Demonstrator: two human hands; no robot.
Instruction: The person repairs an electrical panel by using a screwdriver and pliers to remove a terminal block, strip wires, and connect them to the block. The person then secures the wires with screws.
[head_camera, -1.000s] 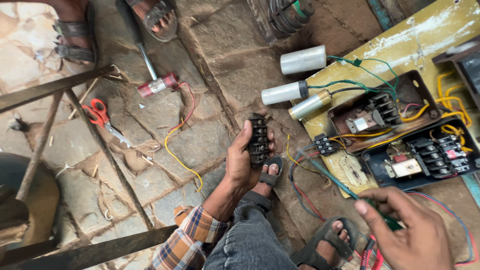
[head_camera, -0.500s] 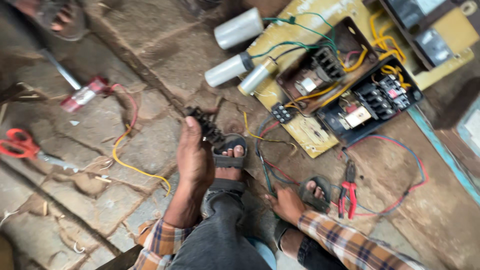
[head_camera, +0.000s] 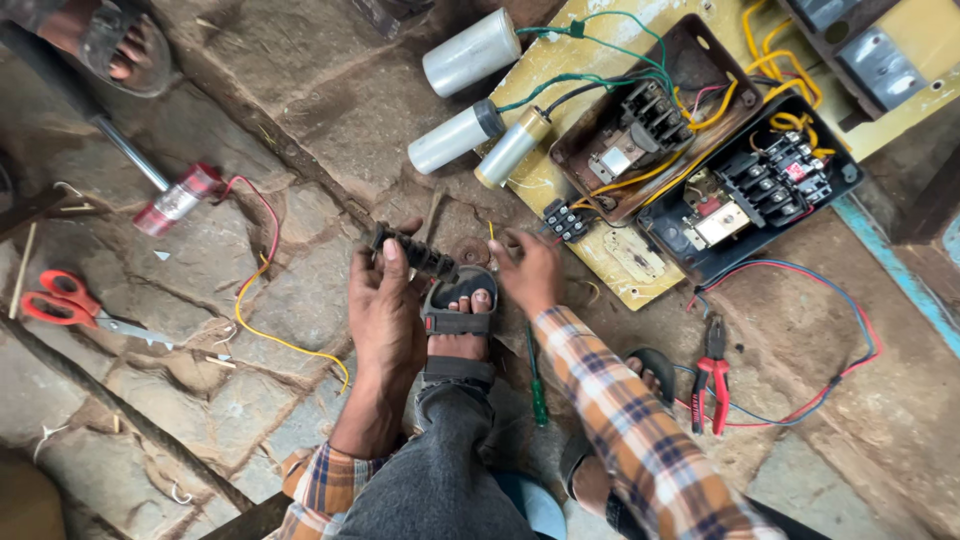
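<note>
A black ribbed terminal strip sits just left of the frame's centre, held in the left hand. The fingers curl closed around it from below and the thumb presses on its top. The right hand, just right of centre, hangs half open with its fingers spread downward, the fingertips touching the stone floor near a thin yellow wire end. Whether it pinches that wire cannot be told. Between the hands lies a sandalled foot. A green screwdriver lies just beside the right sleeve. In the upper right a yellow panel carries open black switch boxes and three grey cylinders. Red pliers lie at lower right, red scissors at far left.
</note>
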